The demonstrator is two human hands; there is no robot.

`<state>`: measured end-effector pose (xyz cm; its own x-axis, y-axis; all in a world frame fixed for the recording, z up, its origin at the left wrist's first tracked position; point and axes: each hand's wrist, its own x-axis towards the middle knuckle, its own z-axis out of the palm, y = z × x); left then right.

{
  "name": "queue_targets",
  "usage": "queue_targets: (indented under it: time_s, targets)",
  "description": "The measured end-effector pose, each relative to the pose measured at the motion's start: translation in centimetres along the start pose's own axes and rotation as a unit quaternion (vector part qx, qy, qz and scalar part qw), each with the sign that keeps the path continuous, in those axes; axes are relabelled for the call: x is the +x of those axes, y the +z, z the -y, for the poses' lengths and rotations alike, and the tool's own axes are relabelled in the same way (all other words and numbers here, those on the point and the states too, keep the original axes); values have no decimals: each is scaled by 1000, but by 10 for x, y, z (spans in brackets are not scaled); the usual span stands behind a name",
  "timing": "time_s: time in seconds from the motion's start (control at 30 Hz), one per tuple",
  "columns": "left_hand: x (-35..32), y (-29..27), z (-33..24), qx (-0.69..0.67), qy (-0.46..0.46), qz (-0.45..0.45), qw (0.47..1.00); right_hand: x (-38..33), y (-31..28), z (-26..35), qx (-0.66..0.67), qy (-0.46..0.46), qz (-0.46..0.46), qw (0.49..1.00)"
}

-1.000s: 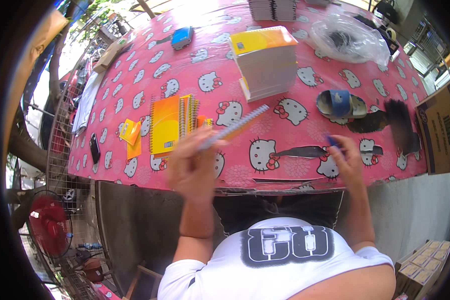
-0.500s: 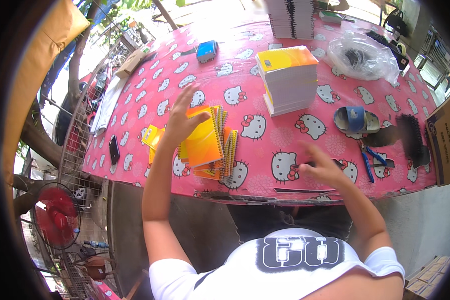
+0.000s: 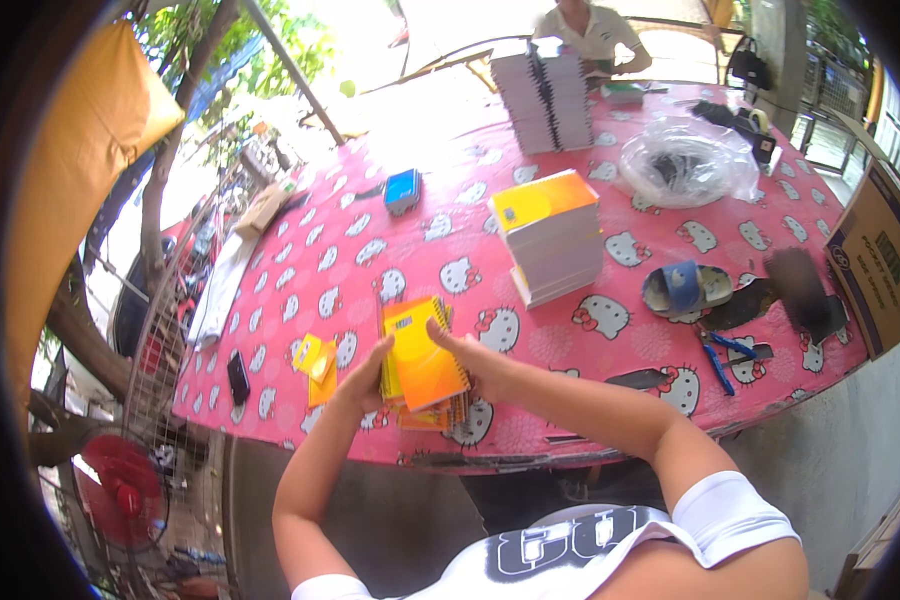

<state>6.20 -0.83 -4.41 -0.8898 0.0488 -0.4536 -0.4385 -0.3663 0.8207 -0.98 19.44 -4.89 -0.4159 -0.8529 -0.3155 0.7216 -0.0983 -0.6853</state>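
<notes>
A small pile of yellow-orange spiral notebooks [image 3: 425, 350] lies near the table's front edge, left of the middle. My left hand [image 3: 368, 378] is closed on the pile's left side, its fingers partly hidden by the covers. From the right, my right hand [image 3: 478, 362] grips the coil-bound side, its thumb over the top cover. The top notebooks sit slightly askew over others beneath them. Small yellow pieces [image 3: 315, 365] lie just left of my left hand. Beyond the pile, to the right, stands a taller stack of notebooks [image 3: 555, 250] with a yellow-orange cover on top.
On the pink patterned tablecloth [image 3: 370, 285] lie a black phone [image 3: 238, 378], a blue box [image 3: 403, 190], a blue slipper [image 3: 686, 288], blue-handled pliers [image 3: 720, 365] and a clear plastic bag [image 3: 685, 165]. A cardboard box [image 3: 880, 265] stands at right. A person [image 3: 595, 35] is across the table.
My right hand has moved left from over the bare tablecloth onto the notebook pile. My left hand has come down against its left side. The view has shifted, showing the person opposite.
</notes>
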Motion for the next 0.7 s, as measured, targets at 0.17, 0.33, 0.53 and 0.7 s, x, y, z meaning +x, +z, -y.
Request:
queue_targets:
  time_s: [0.17, 0.33, 0.53, 0.7]
  targets:
    - [0, 11, 0, -57, -29, 44, 997, -7, -6, 9, 8, -4, 36, 999]
    - [-9, 19, 21, -35, 53, 44, 997, -20, -8, 1, 12, -9, -20, 1000]
    - [-18, 42, 61, -4, 218, 61, 974, -27, -34, -36, -90, -132, -63, 985]
    - [-11, 84, 63, 61, 201, 179, 961, -94, -40, -31, -156, -279, -121, 940]
